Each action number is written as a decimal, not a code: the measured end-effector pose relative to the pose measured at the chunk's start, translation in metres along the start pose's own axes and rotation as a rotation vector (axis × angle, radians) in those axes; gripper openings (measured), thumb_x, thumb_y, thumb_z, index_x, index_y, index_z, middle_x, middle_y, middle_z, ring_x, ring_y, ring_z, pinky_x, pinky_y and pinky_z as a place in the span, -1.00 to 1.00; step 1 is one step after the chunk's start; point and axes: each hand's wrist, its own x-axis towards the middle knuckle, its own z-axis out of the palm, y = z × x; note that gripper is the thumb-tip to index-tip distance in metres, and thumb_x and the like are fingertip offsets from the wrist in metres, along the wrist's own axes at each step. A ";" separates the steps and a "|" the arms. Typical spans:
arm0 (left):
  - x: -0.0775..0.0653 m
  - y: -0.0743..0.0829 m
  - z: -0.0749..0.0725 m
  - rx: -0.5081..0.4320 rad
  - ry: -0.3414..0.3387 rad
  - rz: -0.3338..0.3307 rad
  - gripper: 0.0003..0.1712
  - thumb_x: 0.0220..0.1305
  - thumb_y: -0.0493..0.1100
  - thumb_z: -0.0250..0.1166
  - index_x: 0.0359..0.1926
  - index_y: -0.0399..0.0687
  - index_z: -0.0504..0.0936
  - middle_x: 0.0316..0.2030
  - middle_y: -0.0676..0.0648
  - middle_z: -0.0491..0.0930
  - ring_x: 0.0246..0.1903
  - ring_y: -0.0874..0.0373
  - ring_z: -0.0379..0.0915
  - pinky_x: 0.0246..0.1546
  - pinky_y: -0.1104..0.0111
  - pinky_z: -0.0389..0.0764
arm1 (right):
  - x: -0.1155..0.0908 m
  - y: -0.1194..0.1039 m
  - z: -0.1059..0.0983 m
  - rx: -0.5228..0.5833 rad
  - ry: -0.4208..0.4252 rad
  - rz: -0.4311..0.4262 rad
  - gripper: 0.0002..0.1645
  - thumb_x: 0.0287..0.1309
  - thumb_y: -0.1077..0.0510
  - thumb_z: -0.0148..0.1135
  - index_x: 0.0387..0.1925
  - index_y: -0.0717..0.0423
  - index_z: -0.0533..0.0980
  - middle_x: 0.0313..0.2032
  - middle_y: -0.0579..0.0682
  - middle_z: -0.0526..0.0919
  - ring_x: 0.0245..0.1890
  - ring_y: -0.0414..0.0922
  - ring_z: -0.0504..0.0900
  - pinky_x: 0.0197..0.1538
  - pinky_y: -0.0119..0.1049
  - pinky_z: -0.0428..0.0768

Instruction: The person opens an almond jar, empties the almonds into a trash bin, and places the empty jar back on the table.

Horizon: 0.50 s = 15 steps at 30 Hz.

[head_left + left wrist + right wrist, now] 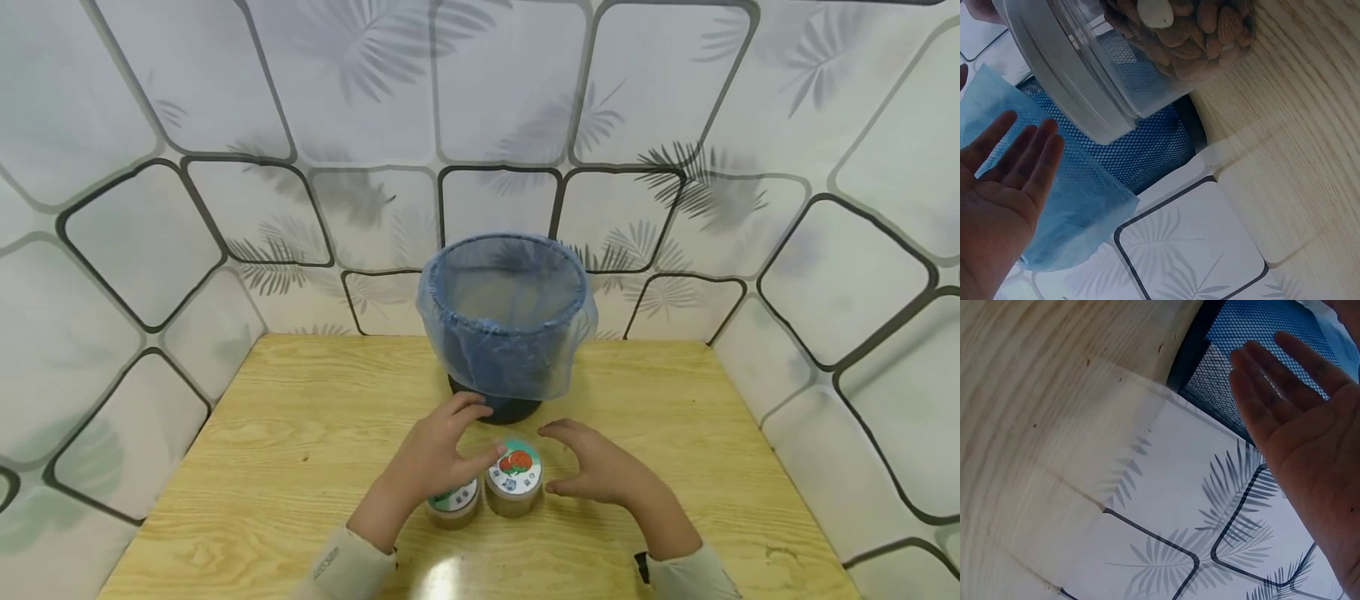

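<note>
Two round jars stand side by side on the table. One has a white and teal lid with a red fruit picture point(513, 477); the other jar point(453, 507), with a green and white lid, is partly covered by my left hand point(431, 450). That hand's fingers are spread, its thumb over the edge of the red-fruit lid; whether it touches is unclear. To the right of the jars my right hand point(592, 467) holds nothing, its fingers apart from them. A clear jar of almonds point(1185, 44) shows close up in the left wrist view; I cannot tell which jar it is.
Just behind the jars stands a dark mesh bin point(1229, 375) lined with a thin blue bag point(517, 358) folded over its rim. Patterned white sheeting point(495, 208) rises behind the wooden table point(315, 417) and along both sides.
</note>
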 end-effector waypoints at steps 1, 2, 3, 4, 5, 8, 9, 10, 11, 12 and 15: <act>0.000 0.001 0.000 -0.009 -0.015 -0.008 -0.40 0.34 0.17 0.49 0.26 -0.03 0.68 0.25 -0.05 0.60 0.13 0.04 0.68 0.02 0.16 0.78 | 0.000 0.000 0.001 0.000 0.000 -0.003 -0.04 0.16 -0.07 0.62 0.48 0.21 0.43 0.43 0.18 0.51 0.45 0.28 0.46 0.38 0.30 0.53; 0.000 0.002 0.000 -0.018 -0.030 -0.018 -0.39 0.33 0.18 0.50 0.27 -0.03 0.67 0.25 -0.04 0.60 0.12 0.04 0.68 0.03 0.15 0.77 | 0.001 -0.001 0.002 -0.003 0.000 -0.008 -0.04 0.15 -0.07 0.62 0.47 0.21 0.44 0.42 0.17 0.52 0.44 0.27 0.48 0.38 0.28 0.54; 0.000 0.002 0.001 -0.021 -0.044 -0.026 -0.38 0.33 0.18 0.50 0.27 -0.02 0.67 0.24 -0.02 0.61 0.11 0.06 0.69 0.04 0.16 0.77 | 0.001 -0.002 0.002 -0.004 0.000 -0.012 -0.04 0.15 -0.07 0.63 0.47 0.21 0.44 0.41 0.16 0.53 0.43 0.25 0.49 0.37 0.26 0.55; 0.000 0.002 0.002 -0.023 -0.053 -0.029 -0.37 0.32 0.18 0.51 0.28 -0.02 0.67 0.23 -0.01 0.61 0.11 0.07 0.69 0.05 0.16 0.77 | 0.002 -0.002 0.003 -0.007 0.000 -0.017 -0.05 0.14 -0.06 0.63 0.46 0.21 0.45 0.40 0.15 0.54 0.42 0.24 0.51 0.37 0.25 0.56; 0.000 0.003 0.002 -0.019 -0.061 -0.032 -0.36 0.32 0.19 0.50 0.28 -0.03 0.67 0.22 -0.01 0.62 0.11 0.07 0.69 0.06 0.16 0.76 | 0.002 -0.002 0.004 -0.011 0.000 -0.022 -0.06 0.14 -0.05 0.63 0.45 0.21 0.45 0.40 0.15 0.54 0.42 0.23 0.51 0.36 0.24 0.56; 0.000 0.004 0.004 -0.010 -0.083 -0.036 -0.37 0.32 0.20 0.50 0.27 -0.02 0.67 0.18 0.01 0.64 0.08 0.12 0.69 0.07 0.18 0.76 | 0.003 -0.003 0.006 -0.007 -0.004 -0.027 -0.09 0.13 0.01 0.63 0.44 0.22 0.47 0.39 0.16 0.55 0.42 0.23 0.51 0.37 0.23 0.56; 0.000 0.005 0.004 -0.010 -0.089 -0.035 -0.37 0.32 0.20 0.50 0.27 -0.03 0.67 0.17 0.01 0.64 0.08 0.12 0.69 0.08 0.19 0.76 | 0.003 -0.004 0.007 -0.003 -0.006 -0.025 -0.10 0.13 0.03 0.63 0.43 0.23 0.47 0.39 0.16 0.55 0.42 0.23 0.51 0.37 0.24 0.56; 0.000 0.005 0.005 -0.010 -0.094 -0.032 -0.36 0.32 0.20 0.50 0.27 -0.03 0.67 0.16 0.00 0.65 0.08 0.12 0.69 0.09 0.18 0.76 | 0.003 -0.004 0.008 -0.003 -0.005 -0.026 -0.10 0.13 0.04 0.63 0.43 0.23 0.47 0.39 0.17 0.55 0.43 0.24 0.50 0.38 0.24 0.55; -0.001 0.006 0.005 -0.008 -0.099 -0.029 -0.36 0.32 0.20 0.50 0.27 -0.04 0.67 0.15 0.00 0.65 0.07 0.11 0.69 0.09 0.17 0.76 | 0.004 -0.004 0.009 0.002 -0.006 -0.025 -0.10 0.12 0.05 0.63 0.43 0.23 0.47 0.39 0.17 0.55 0.43 0.24 0.50 0.38 0.24 0.55; -0.001 0.006 0.006 -0.010 -0.102 -0.024 -0.37 0.32 0.20 0.50 0.26 -0.04 0.67 0.14 -0.01 0.66 0.06 0.12 0.69 0.09 0.17 0.76 | 0.004 -0.004 0.010 0.006 -0.006 -0.023 -0.11 0.11 0.06 0.63 0.43 0.24 0.47 0.39 0.17 0.55 0.43 0.25 0.50 0.38 0.25 0.55; -0.001 0.006 0.007 0.000 -0.118 -0.013 -0.36 0.33 0.23 0.48 0.27 -0.03 0.67 0.12 0.00 0.66 0.05 0.11 0.69 0.09 0.17 0.75 | 0.004 -0.004 0.012 0.004 -0.001 -0.028 -0.11 0.08 0.09 0.64 0.41 0.24 0.49 0.37 0.16 0.57 0.41 0.24 0.51 0.37 0.24 0.56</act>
